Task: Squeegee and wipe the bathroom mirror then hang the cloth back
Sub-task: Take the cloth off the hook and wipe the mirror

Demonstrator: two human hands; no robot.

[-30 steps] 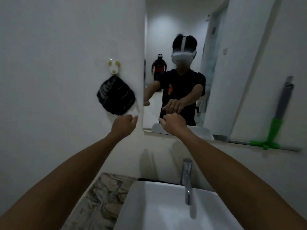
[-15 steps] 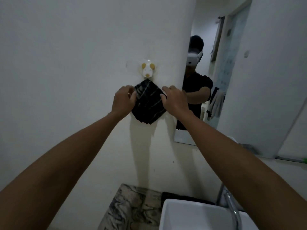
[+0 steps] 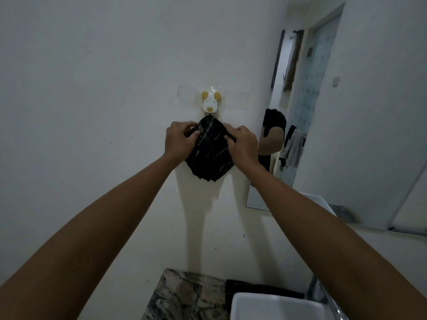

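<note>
Below the hook [image 3: 210,103], both hands [image 3: 179,140] [image 3: 243,144] pinch the dark cloth [image 3: 209,153].

Black pale-streaked cloth [image 3: 209,153], white yellow-eared hook [image 3: 210,101], marbled counter [image 3: 184,294]

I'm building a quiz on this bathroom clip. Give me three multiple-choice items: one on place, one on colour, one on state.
1. Where does the cloth hang?
A. below the dog-shaped hook
B. in the sink
C. over the tap

2. What colour is the cloth?
A. white
B. black with pale streaks
C. green

3. What are the hands doing?
A. resting on the counter
B. wiping the mirror
C. both gripping the cloth

Key: 1 A, its top corner meets the hook; 2 B, dark fabric with light lines; 3 C, left hand and right hand pinch its upper sides.
</note>
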